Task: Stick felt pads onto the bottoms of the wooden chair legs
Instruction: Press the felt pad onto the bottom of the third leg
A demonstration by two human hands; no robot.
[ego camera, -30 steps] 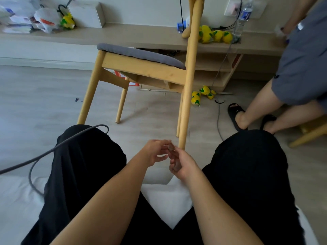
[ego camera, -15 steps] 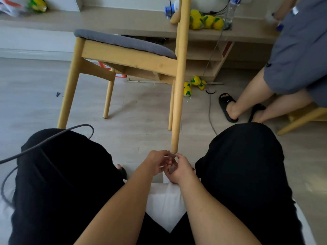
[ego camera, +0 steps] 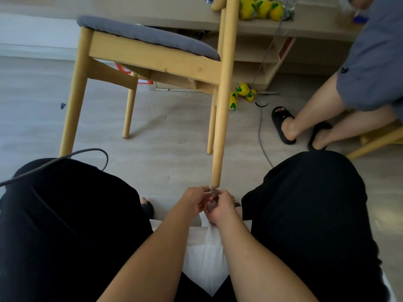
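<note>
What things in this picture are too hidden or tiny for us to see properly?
- Head view: the small pale piece pinched by the left hand is too small to identify, and the right hand covers part of it.
- Near leg of the light wooden chair: its underside is turned away from the camera.
- Chair's back: cut off by the top edge.

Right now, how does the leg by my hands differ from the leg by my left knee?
The near leg rises past the cushion; the left leg stops under it. The near leg's end is in view; the left leg's hides behind the knee. Both are pale round wood.
</note>
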